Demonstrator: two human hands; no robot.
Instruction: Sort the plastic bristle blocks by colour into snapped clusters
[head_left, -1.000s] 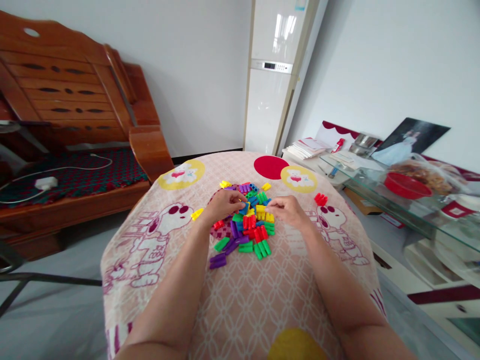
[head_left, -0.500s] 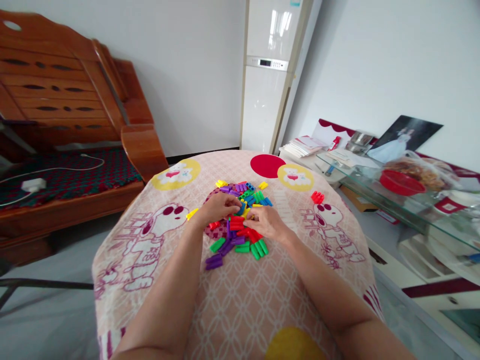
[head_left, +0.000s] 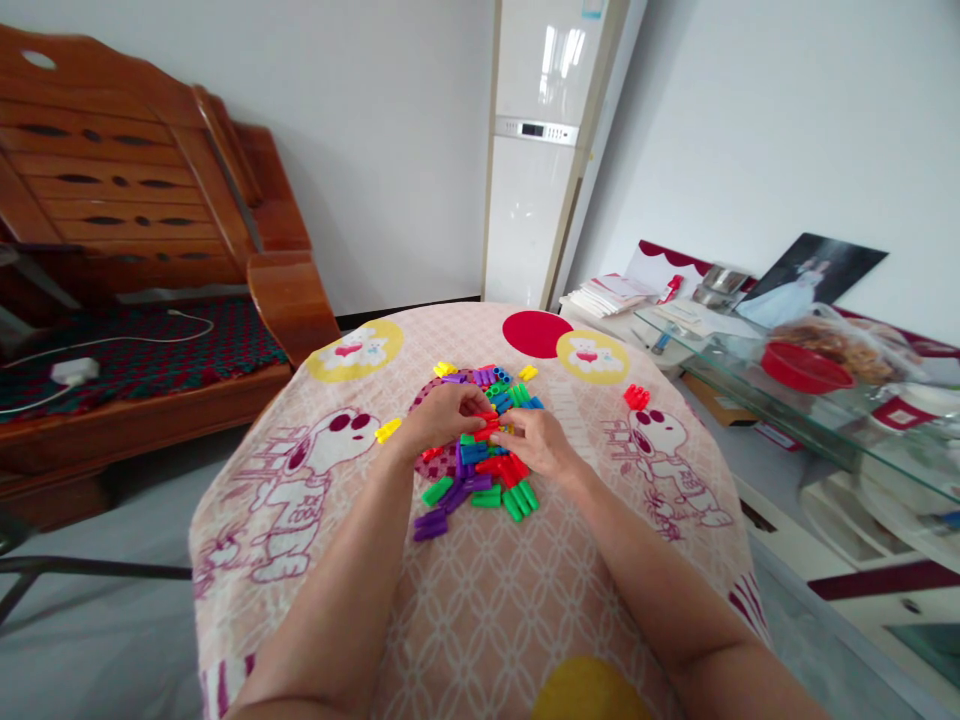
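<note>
Over a heap of plastic building pieces shaped like joined short tubes, my left hand (head_left: pixel 447 414) is closed with thumb and fingers on a red building piece (head_left: pixel 486 429). From the other side, my right hand (head_left: pixel 541 446) pinches at the right end of that same piece; its fingertips partly cover it. Just below lies a blue building piece (head_left: pixel 473 454). Nearer to me are more red pieces (head_left: pixel 504 467), green pieces (head_left: pixel 519 501) and purple pieces (head_left: pixel 430 525). Behind my fingers, several blue, green, yellow and purple pieces are partly hidden.
A patterned cloth covers the round table (head_left: pixel 480 620). One red piece (head_left: pixel 637 397) lies apart at the right, a yellow piece (head_left: pixel 388 431) at the left. A glass shelf (head_left: pixel 750 385) with a red bowl (head_left: pixel 806 366) stands right; a wooden bench (head_left: pixel 135 200) stands left.
A red piece is now between my hands, where a blue one was at my left fingers. A blue piece now lies below, where red lay. The view has shifted slightly.
</note>
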